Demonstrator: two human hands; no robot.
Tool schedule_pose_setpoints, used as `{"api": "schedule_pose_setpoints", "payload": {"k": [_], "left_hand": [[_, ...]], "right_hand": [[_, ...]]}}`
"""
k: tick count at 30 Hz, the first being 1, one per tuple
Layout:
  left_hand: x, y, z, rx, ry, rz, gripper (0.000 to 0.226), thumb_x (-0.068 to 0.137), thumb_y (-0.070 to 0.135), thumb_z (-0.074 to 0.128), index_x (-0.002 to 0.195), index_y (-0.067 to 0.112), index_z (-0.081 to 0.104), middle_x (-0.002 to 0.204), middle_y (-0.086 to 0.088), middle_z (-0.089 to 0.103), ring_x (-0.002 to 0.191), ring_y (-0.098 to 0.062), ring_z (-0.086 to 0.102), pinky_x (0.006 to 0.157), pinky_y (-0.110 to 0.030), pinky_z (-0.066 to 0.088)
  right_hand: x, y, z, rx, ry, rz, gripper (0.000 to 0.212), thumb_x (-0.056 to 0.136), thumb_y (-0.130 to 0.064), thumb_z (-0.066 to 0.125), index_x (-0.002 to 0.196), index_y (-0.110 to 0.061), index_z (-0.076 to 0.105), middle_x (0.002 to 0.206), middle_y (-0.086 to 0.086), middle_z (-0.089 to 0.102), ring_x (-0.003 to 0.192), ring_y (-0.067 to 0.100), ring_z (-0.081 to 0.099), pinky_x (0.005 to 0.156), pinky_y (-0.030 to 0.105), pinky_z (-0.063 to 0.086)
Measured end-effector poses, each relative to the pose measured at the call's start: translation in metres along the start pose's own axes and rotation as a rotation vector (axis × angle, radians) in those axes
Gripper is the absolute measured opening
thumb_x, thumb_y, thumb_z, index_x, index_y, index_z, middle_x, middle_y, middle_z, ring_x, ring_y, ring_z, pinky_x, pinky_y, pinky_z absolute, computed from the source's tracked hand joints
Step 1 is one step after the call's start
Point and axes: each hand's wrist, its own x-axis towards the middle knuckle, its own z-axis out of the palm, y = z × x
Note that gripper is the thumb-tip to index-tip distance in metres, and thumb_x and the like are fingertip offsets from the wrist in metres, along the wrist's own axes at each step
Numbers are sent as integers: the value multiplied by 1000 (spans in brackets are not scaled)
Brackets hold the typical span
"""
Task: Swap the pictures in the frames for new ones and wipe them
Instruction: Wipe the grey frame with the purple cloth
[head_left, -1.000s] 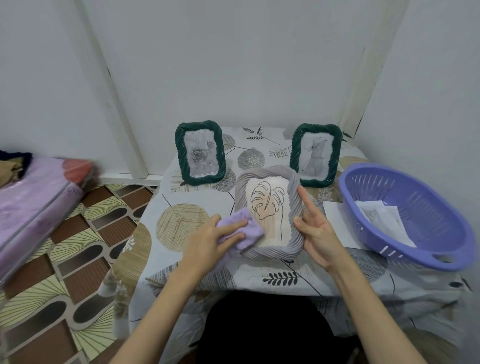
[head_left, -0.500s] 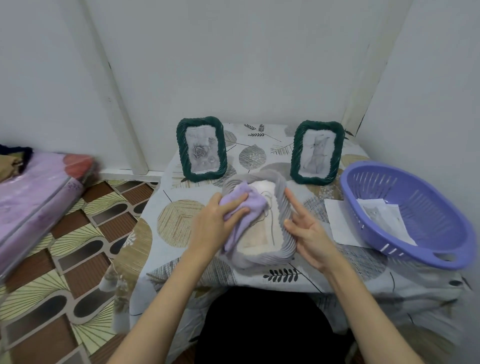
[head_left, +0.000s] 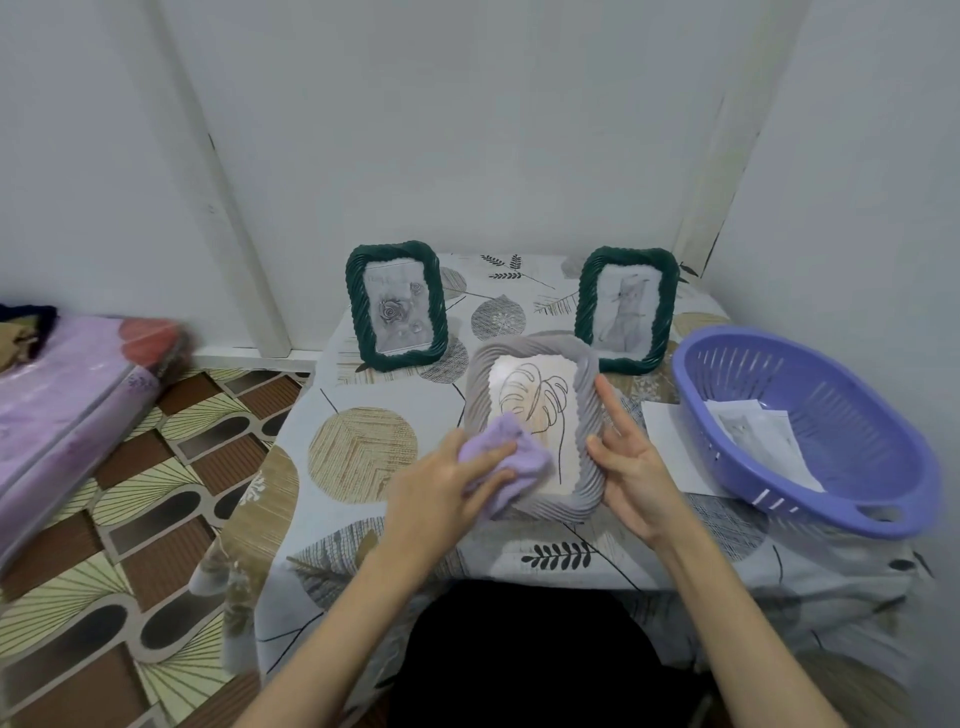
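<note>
A grey rope-edged picture frame (head_left: 587, 410) with a leaf line drawing lies tilted toward me on the table. My left hand (head_left: 441, 486) grips a lilac cloth (head_left: 506, 462) and presses it on the frame's lower left corner and glass. My right hand (head_left: 631, 462) steadies the frame's right edge, index finger straight along it, thumb on the rim. Behind stand two dark green frames: the left frame (head_left: 397, 306) shows a rose, the right frame (head_left: 626, 309) a pale figure.
A lilac plastic colander basket (head_left: 810, 431) at the right holds loose printed sheets (head_left: 753, 434). A white paper (head_left: 670, 441) lies beside it. The leaf-patterned tablecloth (head_left: 363, 447) covers a small table in a wall corner. A purple mattress (head_left: 67, 405) lies on the patterned floor, left.
The cloth in my left hand has slid from the upper glass down to the frame's lower left corner. The frame has tipped back to face me, and the leaf drawing shows again.
</note>
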Motion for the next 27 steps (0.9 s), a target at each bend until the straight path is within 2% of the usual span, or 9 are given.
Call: {"api": "schedule_pose_setpoints", "payload": {"k": [3,5,8,12,15,17,21,25,27], "left_hand": [[14,-15,-1,-4,96,-111,42,88,56,36,108,35,67,66,9,32,42,1,16,38,-5,10],[29,-16,0,-10,131,-152,36,86,50,46,109,32,67,66,5,39,43,5,13,41,-4,7],[45,-6,5,-47,106,-157,31,83,44,58,110,33,67,75,-4,55,43,-2,29,42,-5,9],[39,15,13,-125,68,-81,37,86,52,43,114,37,63,70,10,34,46,3,21,42,-3,12],[20,20,11,-123,51,-51,41,88,54,38,111,35,66,70,11,41,45,5,17,42,-1,9],[9,7,6,-132,133,-161,40,90,52,39,114,33,64,70,8,46,45,2,20,42,-1,12],[-4,-43,-1,-219,192,-646,34,88,43,54,118,30,63,73,2,44,57,-9,37,48,-18,28],[-11,-65,6,-107,50,-679,38,90,45,50,125,30,57,90,-2,44,78,-18,43,63,-28,35],[-16,-69,15,51,-53,-654,51,85,60,44,122,29,59,95,-7,47,83,-24,47,69,-32,39]], "right_hand": [[-1,8,1,-64,-57,43,85,56,-14,86,132,-31,50,140,4,48,129,22,45,103,37,40],[-1,15,5,-93,-87,64,87,58,-18,86,134,-30,47,143,4,45,132,23,41,107,39,34],[1,20,9,-88,-79,62,88,56,-20,88,133,-30,48,144,5,44,134,23,39,108,39,33],[5,15,10,-56,-39,54,88,47,-18,91,127,-31,54,138,7,51,122,20,52,99,30,45],[9,4,5,-38,-3,-3,88,47,-17,90,126,-32,55,134,7,55,119,20,55,97,31,47],[10,-5,1,-66,36,-50,92,44,-20,92,126,-33,53,130,4,58,118,19,56,97,35,47],[11,-15,-8,-111,77,-77,98,42,-23,93,129,-33,49,126,6,61,116,20,58,96,38,47],[13,-12,-2,-141,40,-72,98,46,-21,89,133,-31,45,123,3,63,114,18,59,92,35,51],[14,-8,1,-163,29,-60,95,52,-18,85,135,-31,42,125,4,62,116,19,58,94,36,50]]}}
